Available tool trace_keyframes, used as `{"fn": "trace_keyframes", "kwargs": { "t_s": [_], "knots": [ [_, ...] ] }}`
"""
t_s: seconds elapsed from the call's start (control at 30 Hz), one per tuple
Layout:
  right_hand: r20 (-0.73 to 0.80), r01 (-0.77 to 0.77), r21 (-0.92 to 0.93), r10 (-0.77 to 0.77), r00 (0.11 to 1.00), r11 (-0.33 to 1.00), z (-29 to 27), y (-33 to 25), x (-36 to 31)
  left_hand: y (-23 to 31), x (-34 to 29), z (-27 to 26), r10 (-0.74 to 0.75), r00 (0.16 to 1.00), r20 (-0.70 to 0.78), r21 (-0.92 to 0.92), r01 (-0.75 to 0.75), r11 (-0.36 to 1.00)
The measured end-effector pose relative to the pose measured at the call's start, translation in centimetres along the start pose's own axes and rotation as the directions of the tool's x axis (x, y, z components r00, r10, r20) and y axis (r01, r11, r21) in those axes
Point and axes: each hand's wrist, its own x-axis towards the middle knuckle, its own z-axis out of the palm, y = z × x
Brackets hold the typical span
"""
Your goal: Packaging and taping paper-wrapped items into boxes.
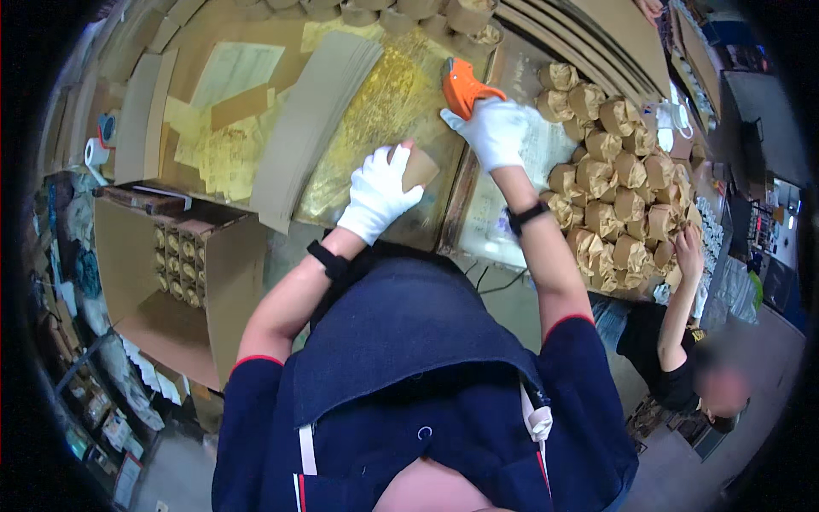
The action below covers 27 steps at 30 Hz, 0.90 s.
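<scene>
My left hand (380,192), in a white glove, is closed around a small brown paper-wrapped piece (420,169) over the worktable. My right hand (495,134), also gloved in white, grips an orange handheld tool (461,88); its exact kind is not clear. The tool points away from me, above the far side of the table and apart from the piece. Under both hands lies a worn tabletop (354,128) with yellow, shiny stains. A long grey-brown cardboard sheet (316,128) rests just left of my left hand.
Many brown paper-wrapped bundles (630,175) crowd the right side, where another person's hand (689,252) touches them. More paper-wrapped pieces (418,10) line the far edge. A large open carton (153,320) at left holds rows of round-ended pieces (179,264). Tape rolls (96,152) sit far left.
</scene>
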Motion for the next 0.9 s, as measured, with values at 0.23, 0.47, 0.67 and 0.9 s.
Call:
{"fn": "trace_keyframes", "kwargs": {
  "t_s": [0.23, 0.47, 0.67, 0.9],
  "knots": [
    [0.643, -0.644, 0.764, -0.053, 0.764, -0.034, -7.5, 0.8, -5.0, -1.7, -0.1, -1.2, -0.053, 0.992, 0.118, -0.079, 0.063, 0.995],
    [0.869, -0.788, 0.482, -0.096, 0.485, 0.382, -8.3, -2.0, -9.8, -4.4, 1.3, -2.7, 0.118, 0.993, 0.029, -0.176, -0.111, 0.978],
    [0.838, -0.72, 0.545, -0.289, 0.462, 0.429, -9.3, -2.3, -6.8, -5.0, 2.0, -4.5, 0.006, 0.973, 0.232, -0.079, 0.013, 0.997],
    [0.804, -0.587, 0.477, -0.055, 0.592, 0.654, -6.7, -2.0, -11.7, -2.5, 2.9, -5.2, 0.005, 0.961, 0.276, -0.229, 0.061, 0.971]
  ]
}}
